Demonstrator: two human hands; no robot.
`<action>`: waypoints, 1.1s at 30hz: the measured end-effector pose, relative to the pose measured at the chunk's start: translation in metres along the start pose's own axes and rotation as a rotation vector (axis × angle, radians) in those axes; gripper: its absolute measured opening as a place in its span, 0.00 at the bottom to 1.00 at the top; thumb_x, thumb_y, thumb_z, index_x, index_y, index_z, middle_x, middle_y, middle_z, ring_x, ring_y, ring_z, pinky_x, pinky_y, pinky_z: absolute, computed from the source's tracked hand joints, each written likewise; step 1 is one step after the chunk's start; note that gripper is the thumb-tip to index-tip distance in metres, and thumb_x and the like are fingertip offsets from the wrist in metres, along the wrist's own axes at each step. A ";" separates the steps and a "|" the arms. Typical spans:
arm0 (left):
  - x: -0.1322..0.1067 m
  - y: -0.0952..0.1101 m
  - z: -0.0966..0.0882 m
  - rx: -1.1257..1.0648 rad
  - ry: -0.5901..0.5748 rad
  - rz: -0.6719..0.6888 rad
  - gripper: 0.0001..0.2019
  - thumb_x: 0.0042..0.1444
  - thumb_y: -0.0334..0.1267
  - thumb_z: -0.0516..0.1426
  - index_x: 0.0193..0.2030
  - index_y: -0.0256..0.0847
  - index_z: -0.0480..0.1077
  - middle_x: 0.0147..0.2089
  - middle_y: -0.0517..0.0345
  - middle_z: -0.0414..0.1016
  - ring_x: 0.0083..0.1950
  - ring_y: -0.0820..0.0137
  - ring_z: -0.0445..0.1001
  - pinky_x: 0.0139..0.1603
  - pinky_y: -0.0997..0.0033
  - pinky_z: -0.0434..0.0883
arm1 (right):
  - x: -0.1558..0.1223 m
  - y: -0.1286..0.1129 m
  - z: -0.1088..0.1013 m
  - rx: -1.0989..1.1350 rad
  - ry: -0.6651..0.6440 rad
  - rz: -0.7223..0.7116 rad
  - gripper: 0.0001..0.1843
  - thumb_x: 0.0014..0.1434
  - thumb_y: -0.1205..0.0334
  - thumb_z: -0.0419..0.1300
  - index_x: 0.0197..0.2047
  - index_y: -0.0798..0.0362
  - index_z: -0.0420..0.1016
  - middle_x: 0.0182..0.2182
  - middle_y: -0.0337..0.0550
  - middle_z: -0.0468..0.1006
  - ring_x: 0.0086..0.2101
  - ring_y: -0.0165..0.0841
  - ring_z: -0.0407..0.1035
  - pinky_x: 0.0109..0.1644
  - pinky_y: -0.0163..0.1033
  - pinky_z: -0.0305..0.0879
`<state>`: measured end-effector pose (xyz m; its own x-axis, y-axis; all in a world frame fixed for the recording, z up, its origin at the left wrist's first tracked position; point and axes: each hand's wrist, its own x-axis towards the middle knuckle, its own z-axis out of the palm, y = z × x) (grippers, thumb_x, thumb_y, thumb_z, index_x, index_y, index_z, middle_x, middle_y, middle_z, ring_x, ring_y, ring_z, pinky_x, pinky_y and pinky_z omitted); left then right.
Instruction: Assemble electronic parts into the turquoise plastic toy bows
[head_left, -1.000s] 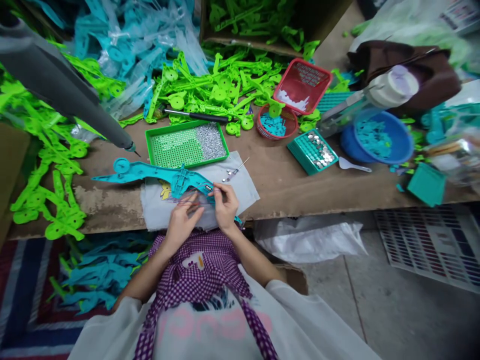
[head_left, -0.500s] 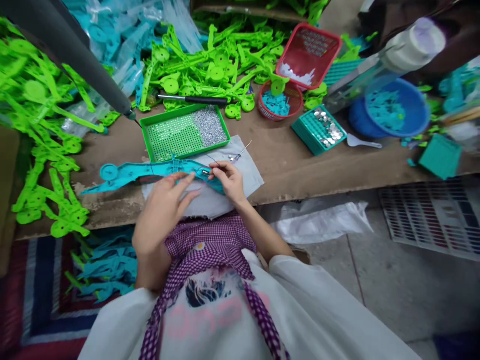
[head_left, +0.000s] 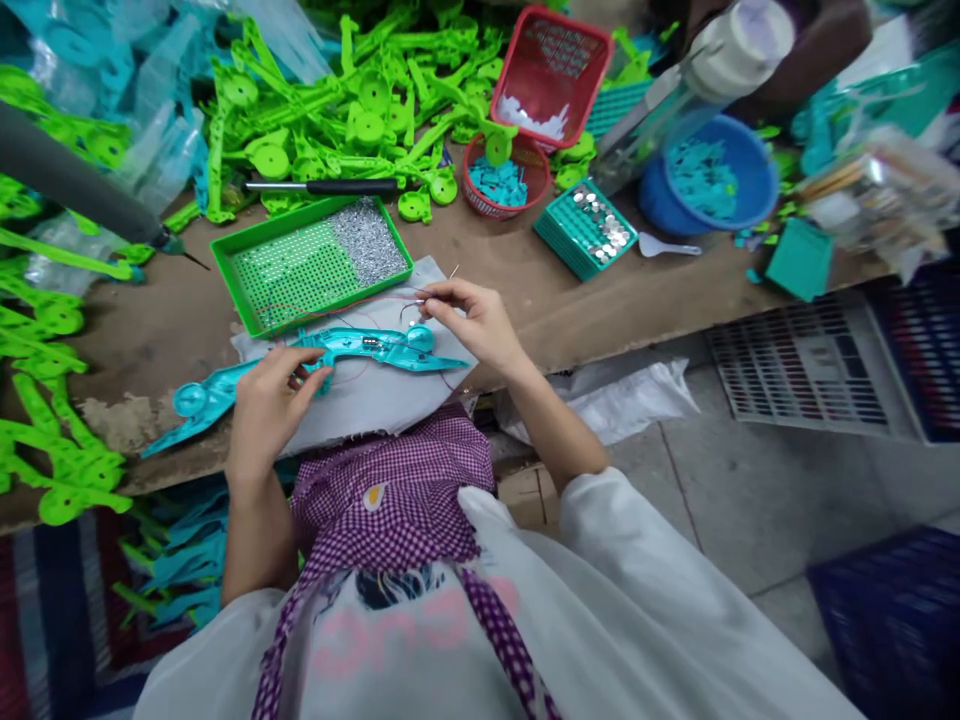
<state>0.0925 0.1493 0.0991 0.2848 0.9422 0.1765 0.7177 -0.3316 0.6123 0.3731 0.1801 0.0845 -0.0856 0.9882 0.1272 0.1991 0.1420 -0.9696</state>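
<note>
A long turquoise plastic shell (head_left: 390,347) lies on a grey cloth (head_left: 352,405) with its hollow side up. My left hand (head_left: 271,405) is closed around its middle, thumb and fingers on the near edge. A small dark and silver component (head_left: 370,342) sits inside the shell's right half. Above the right end, my right hand (head_left: 472,318) pinches a thin wire (head_left: 403,308), whose held end is too small to make out. Thin red wires (head_left: 352,302) trail across the cloth and the tray edge. Behind the right fingers, a thin metal shaft pokes up.
A green tray (head_left: 238,292) of small metal screws stands behind the shell. Beyond are a black-handled screwdriver (head_left: 352,187), heaped lime-green parts (head_left: 375,95), red baskets (head_left: 551,65), a teal tray of silver discs (head_left: 574,240) and a blue bowl (head_left: 652,205). A powered driver (head_left: 90,180) hangs at left.
My right hand has left the small component, which now lies in the shell, and pinches a wire farther back. My left hand has closed on the shell's middle. The camera view has shifted right.
</note>
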 end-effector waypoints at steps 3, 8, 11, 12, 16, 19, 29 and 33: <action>-0.005 -0.001 0.005 -0.002 -0.003 0.032 0.10 0.60 0.43 0.59 0.44 0.42 0.76 0.37 0.57 0.78 0.31 0.70 0.73 0.35 0.70 0.71 | -0.003 -0.002 -0.003 -0.055 0.019 -0.019 0.17 0.60 0.46 0.60 0.42 0.51 0.79 0.35 0.39 0.81 0.36 0.30 0.75 0.44 0.39 0.72; -0.016 -0.001 0.014 0.023 0.014 0.052 0.10 0.62 0.43 0.58 0.43 0.42 0.77 0.38 0.56 0.79 0.32 0.71 0.74 0.38 0.70 0.72 | -0.007 -0.004 -0.006 -0.083 0.037 -0.037 0.16 0.60 0.47 0.60 0.42 0.50 0.80 0.35 0.38 0.81 0.35 0.29 0.75 0.44 0.39 0.72; -0.021 -0.003 0.017 0.030 0.071 0.059 0.09 0.62 0.43 0.58 0.42 0.42 0.77 0.37 0.57 0.79 0.32 0.71 0.73 0.38 0.70 0.73 | -0.008 -0.005 -0.009 -0.090 0.041 -0.046 0.15 0.61 0.49 0.60 0.42 0.49 0.80 0.35 0.38 0.82 0.35 0.29 0.75 0.44 0.39 0.72; -0.022 -0.003 0.018 0.030 0.088 0.060 0.09 0.62 0.42 0.58 0.42 0.42 0.77 0.37 0.57 0.79 0.32 0.71 0.73 0.39 0.70 0.73 | -0.008 -0.006 -0.011 -0.090 0.040 -0.050 0.14 0.61 0.49 0.60 0.43 0.49 0.80 0.35 0.38 0.82 0.35 0.29 0.75 0.44 0.39 0.72; -0.024 -0.003 0.024 0.022 0.163 0.068 0.08 0.62 0.41 0.59 0.42 0.41 0.77 0.37 0.56 0.79 0.33 0.72 0.74 0.40 0.70 0.72 | -0.011 -0.011 -0.012 -0.079 0.029 -0.056 0.13 0.61 0.52 0.61 0.43 0.49 0.80 0.35 0.39 0.81 0.36 0.30 0.75 0.45 0.40 0.72; -0.023 -0.001 0.030 0.020 0.202 0.075 0.07 0.61 0.40 0.59 0.42 0.42 0.77 0.38 0.55 0.80 0.38 0.69 0.76 0.44 0.67 0.72 | -0.009 -0.017 -0.009 -0.037 0.018 -0.049 0.13 0.61 0.52 0.60 0.43 0.48 0.80 0.36 0.39 0.81 0.37 0.30 0.75 0.46 0.40 0.72; -0.007 -0.004 0.050 0.016 0.082 0.160 0.09 0.63 0.42 0.57 0.44 0.44 0.77 0.44 0.53 0.81 0.53 0.61 0.75 0.55 0.57 0.66 | 0.000 0.012 -0.031 -0.150 -0.212 -0.045 0.18 0.58 0.51 0.64 0.50 0.48 0.77 0.47 0.44 0.81 0.45 0.35 0.75 0.52 0.45 0.71; -0.003 -0.001 0.054 0.032 0.130 0.168 0.09 0.63 0.43 0.57 0.40 0.43 0.77 0.40 0.55 0.81 0.47 0.64 0.77 0.52 0.60 0.67 | -0.018 0.029 -0.015 -0.356 -0.047 -0.077 0.13 0.65 0.55 0.56 0.43 0.51 0.78 0.40 0.45 0.81 0.43 0.36 0.74 0.50 0.44 0.69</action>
<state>0.1249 0.1446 0.0566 0.3187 0.8712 0.3734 0.6876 -0.4836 0.5416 0.3946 0.1670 0.0571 -0.1565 0.9712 0.1797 0.5168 0.2356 -0.8231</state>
